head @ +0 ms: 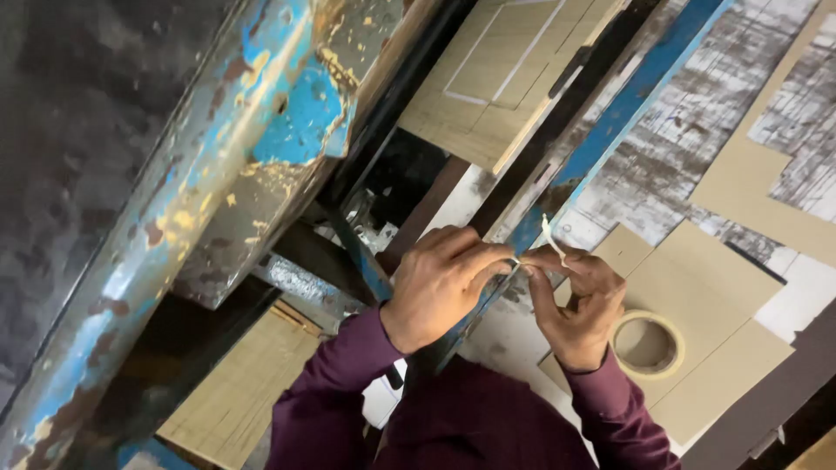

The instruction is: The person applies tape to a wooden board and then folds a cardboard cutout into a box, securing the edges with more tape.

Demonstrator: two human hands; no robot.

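Note:
Both my hands meet in the middle of the head view, in dark maroon sleeves. My left hand [444, 283] and my right hand [576, 300] pinch a thin pale strip [549, 235] between their fingertips; it looks like a bit of tape or twisted paper. The strip's free end sticks up above my right thumb. My fingertips touch over a worn blue metal bar [610, 130] that runs diagonally. A roll of masking tape [648, 344] lies flat on a cardboard sheet just right of my right wrist.
A large blue machine frame [218, 165] with flaking paint and rust fills the left side. Cardboard pieces [714, 287] lie on a scuffed white surface at the right. A wood-grain panel [492, 78] sits at top centre, another panel [235, 392] at bottom left.

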